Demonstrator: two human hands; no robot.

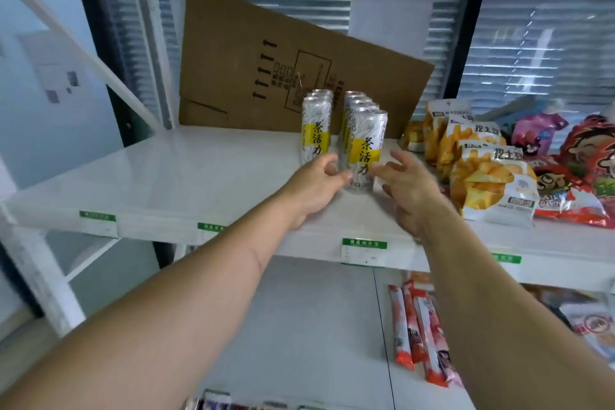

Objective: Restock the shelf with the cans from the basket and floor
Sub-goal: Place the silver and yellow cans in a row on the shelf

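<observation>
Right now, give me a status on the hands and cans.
Left hand open, fingertips at front can. Right hand open beside it. Two can rows upright on shelf. Nothing blocking.

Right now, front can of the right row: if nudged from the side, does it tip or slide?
Front can looks tall and slim, so probably tippy. The white shelf looks glossy, so a low push may slide it. Falling backward, it would likely knock the right row.
</observation>
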